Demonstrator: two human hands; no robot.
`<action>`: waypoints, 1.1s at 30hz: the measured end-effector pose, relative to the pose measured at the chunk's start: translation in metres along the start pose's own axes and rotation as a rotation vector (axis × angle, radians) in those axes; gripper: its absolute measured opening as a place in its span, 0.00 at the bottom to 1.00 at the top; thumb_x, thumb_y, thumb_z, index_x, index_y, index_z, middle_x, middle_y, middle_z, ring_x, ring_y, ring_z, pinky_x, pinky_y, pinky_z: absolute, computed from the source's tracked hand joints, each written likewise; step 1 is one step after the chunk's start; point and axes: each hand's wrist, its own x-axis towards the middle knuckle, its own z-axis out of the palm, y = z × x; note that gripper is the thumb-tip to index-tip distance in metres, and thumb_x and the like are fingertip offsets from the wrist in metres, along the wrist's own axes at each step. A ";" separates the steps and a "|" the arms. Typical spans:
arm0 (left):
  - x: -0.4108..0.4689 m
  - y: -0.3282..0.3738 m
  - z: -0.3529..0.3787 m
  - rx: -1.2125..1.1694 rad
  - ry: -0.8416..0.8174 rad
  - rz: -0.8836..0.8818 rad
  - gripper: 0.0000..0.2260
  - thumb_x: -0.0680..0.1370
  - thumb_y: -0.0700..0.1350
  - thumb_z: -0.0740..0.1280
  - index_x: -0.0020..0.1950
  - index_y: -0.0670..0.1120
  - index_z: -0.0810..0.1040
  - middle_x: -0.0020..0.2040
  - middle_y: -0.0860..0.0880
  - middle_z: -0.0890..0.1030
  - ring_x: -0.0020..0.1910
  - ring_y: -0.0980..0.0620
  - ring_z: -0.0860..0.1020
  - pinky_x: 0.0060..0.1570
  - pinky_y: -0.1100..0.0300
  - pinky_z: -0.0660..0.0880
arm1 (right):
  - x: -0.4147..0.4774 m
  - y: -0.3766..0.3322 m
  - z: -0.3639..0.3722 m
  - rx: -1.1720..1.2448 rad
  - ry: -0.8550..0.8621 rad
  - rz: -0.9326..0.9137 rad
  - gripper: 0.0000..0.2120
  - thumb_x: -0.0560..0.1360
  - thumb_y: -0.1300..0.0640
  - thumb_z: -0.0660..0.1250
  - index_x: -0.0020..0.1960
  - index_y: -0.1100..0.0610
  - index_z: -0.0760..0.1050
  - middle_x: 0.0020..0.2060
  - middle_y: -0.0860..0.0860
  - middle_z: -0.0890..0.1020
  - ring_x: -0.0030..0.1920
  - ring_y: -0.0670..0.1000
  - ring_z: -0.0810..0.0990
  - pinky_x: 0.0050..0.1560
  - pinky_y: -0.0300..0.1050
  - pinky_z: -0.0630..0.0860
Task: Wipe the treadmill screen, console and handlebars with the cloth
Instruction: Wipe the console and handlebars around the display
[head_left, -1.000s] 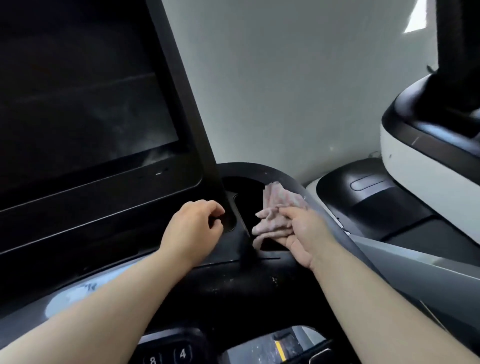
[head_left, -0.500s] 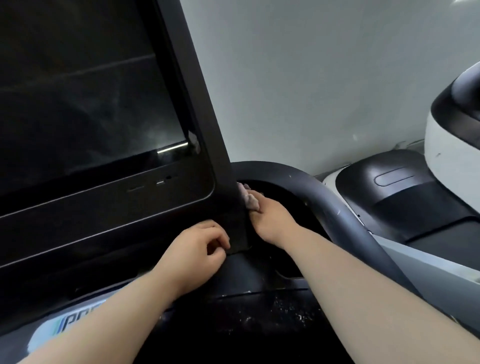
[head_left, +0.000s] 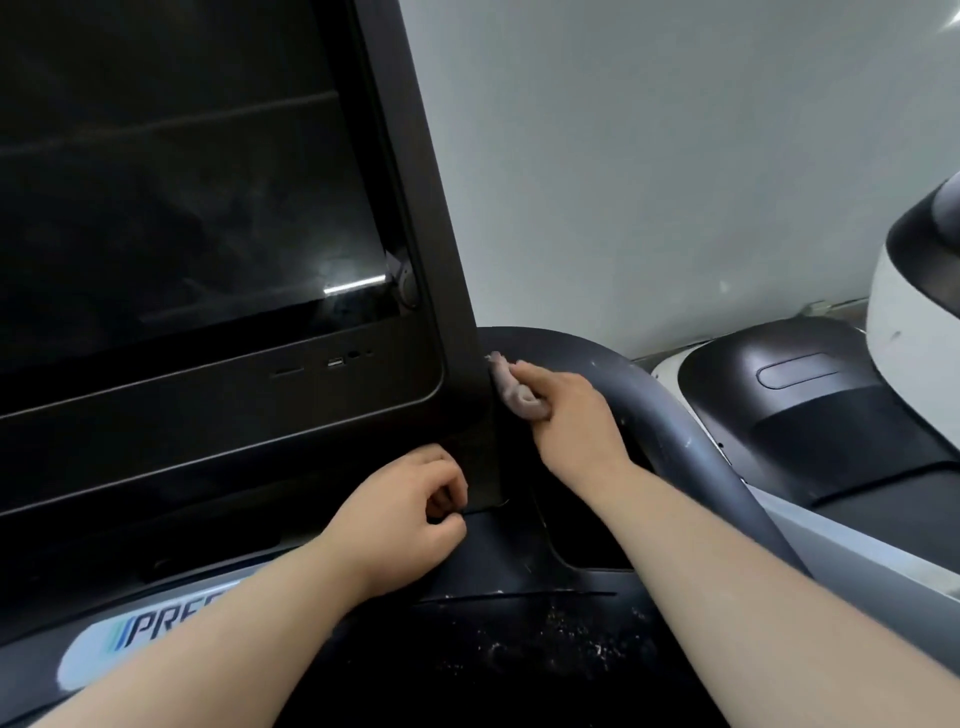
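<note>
Head view, right hand (head_left: 571, 415) gripping bunched cloth (head_left: 511, 392) against right edge of screen (head_left: 182, 182) housing, frame centre, left hand (head_left: 410, 509) curled, holding nothing, resting on console (head_left: 519, 634) below.

You have soft, even light here, and the pale wall (head_left: 649, 156) to the right of the screen (head_left: 182, 182) is the brightest part of your view. The screen itself is dark, with hazy grey reflections and one sharp white streak of glare (head_left: 356, 285) in its lower right corner. Below the screen, the console (head_left: 519, 649) lies in shade, though white specks on it show clearly. Your forearms (head_left: 208, 649) are evenly lit. The screen's right edge leans from the wide lens. Just right of the screen, the cloth (head_left: 511, 392) looks slightly soft.
</note>
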 end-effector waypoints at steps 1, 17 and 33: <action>0.000 0.001 0.001 0.000 0.002 -0.003 0.04 0.67 0.47 0.65 0.39 0.52 0.76 0.44 0.57 0.76 0.41 0.58 0.77 0.43 0.60 0.76 | 0.008 0.001 0.005 -0.064 -0.056 -0.044 0.23 0.75 0.64 0.61 0.66 0.47 0.75 0.61 0.46 0.79 0.61 0.45 0.75 0.56 0.26 0.64; 0.002 0.002 0.003 0.017 -0.016 -0.054 0.05 0.67 0.41 0.67 0.40 0.52 0.77 0.43 0.57 0.75 0.40 0.60 0.76 0.42 0.64 0.74 | -0.096 -0.011 -0.007 0.207 -0.319 0.184 0.28 0.70 0.45 0.57 0.71 0.42 0.68 0.71 0.39 0.67 0.71 0.41 0.64 0.67 0.32 0.60; -0.005 -0.002 0.008 0.164 -0.238 0.183 0.13 0.74 0.39 0.64 0.55 0.52 0.79 0.57 0.57 0.71 0.60 0.55 0.70 0.64 0.61 0.65 | -0.216 0.002 0.017 -0.195 0.334 0.395 0.06 0.73 0.50 0.68 0.38 0.46 0.73 0.46 0.42 0.76 0.51 0.45 0.75 0.52 0.40 0.71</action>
